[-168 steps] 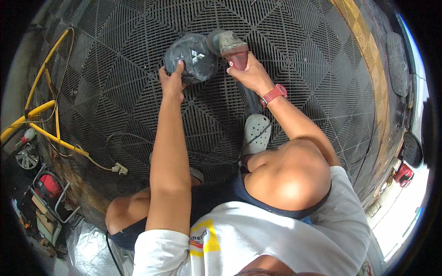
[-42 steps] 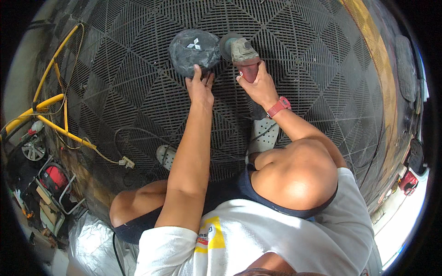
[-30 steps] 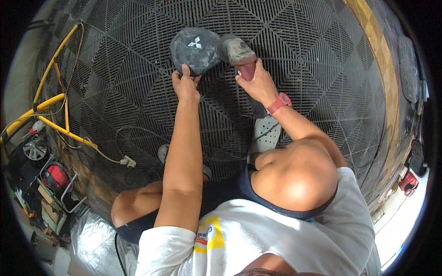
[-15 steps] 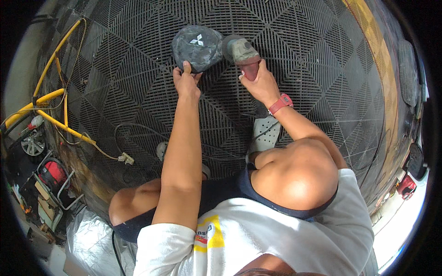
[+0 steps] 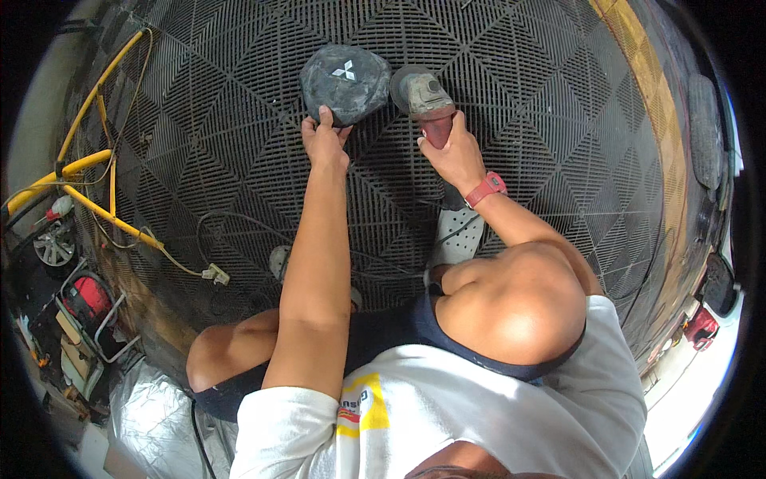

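A dark, rounded cover (image 5: pixel 347 92) with a silver emblem and pale scuffs is in my left hand (image 5: pixel 325 144), held by its near edge with the thumb on top. To its right is an angle grinder (image 5: pixel 431 104) with a dusty grey head and a dark red body. My right hand (image 5: pixel 456 156) is wrapped round that body. The grinder's disc (image 5: pixel 405 86) is beside the cover's right edge, with a narrow gap between them. Both things are in front of me, over the floor mat. The underside of the cover is hidden.
Black slatted matting (image 5: pixel 542 104) covers the floor. A cable (image 5: pixel 239 219) curls near my feet. At left are a yellow metal frame (image 5: pixel 104 211), a socket plug (image 5: pixel 215 274) and a red machine (image 5: pixel 89 295). Silver sheeting (image 5: pixel 155 415) lies at lower left.
The cover has shifted slightly right in my left hand. The grinder has moved slightly right and down, its head turned a little, and a small gap now shows between the two.
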`<state>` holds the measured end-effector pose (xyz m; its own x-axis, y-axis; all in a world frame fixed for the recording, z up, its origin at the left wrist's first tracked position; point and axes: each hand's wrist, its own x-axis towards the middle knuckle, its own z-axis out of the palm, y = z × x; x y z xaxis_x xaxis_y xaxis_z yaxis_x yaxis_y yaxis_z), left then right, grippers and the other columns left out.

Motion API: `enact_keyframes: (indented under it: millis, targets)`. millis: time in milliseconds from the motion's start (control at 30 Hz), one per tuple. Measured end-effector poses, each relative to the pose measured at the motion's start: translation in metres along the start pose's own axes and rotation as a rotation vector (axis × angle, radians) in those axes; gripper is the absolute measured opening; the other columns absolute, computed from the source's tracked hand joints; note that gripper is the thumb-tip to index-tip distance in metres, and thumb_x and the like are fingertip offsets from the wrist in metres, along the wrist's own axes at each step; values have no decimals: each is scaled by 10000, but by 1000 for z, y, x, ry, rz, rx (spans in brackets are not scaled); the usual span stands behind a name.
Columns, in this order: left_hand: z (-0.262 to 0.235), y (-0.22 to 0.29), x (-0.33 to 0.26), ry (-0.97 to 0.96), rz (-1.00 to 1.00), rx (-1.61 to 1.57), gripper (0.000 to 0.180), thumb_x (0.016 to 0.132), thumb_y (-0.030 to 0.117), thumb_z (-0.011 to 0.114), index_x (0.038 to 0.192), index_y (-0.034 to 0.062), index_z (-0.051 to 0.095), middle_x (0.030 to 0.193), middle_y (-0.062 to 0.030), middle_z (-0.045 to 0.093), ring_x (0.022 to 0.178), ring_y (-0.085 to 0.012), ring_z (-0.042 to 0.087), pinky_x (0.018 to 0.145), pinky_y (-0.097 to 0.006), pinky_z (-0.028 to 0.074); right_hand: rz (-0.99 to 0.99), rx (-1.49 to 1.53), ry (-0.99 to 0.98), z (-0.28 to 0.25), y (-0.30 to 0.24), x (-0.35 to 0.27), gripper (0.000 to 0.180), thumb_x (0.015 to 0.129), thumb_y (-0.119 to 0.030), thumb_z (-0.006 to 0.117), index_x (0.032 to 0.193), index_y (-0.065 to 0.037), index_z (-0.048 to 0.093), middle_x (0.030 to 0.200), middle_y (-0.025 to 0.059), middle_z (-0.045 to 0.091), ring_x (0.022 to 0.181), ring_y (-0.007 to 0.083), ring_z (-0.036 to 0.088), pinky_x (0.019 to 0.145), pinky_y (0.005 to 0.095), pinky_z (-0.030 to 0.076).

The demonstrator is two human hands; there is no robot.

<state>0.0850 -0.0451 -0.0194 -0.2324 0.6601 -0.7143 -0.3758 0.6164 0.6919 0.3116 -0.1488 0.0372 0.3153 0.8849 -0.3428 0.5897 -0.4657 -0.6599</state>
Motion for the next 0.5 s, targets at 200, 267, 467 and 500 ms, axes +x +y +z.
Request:
enact_keyframes:
  millis: [200,267,467,500]
  targets:
    - [-6,1,7,-17,12,8,384,1124,303,650,1329,74,420,1217,-132,626,964,-214,678,769,-361,652,-139,-80,-53,1,-26,-5,584,880,-323,796,1225,22,475,1047,310,737,984,523,723,872,594,573]
    - [-6,-1,3,-18,4,-8,374,1123,304,652,1310,78,420,1196,-123,619,948,-210,670,759,-360,657,-164,-107,-39,5,-21,-6,574,881,-310,792,1228,20,475,1049,308,736,980,525,721,872,599,570]
    - [-6,0,6,-15,3,-10,353,1125,311,647,1261,79,418,1119,-95,612,894,-187,649,738,-360,667,-97,-116,-9,-5,-7,-11,574,874,-295,793,1235,15,471,1041,309,735,959,535,718,850,608,569]
    - [-6,1,5,-15,5,-13,344,1126,310,646,1244,79,420,1114,-92,611,886,-181,643,737,-360,666,-119,-112,-12,-6,-9,-11,576,873,-294,793,1235,13,468,1031,310,734,954,536,718,846,609,569]
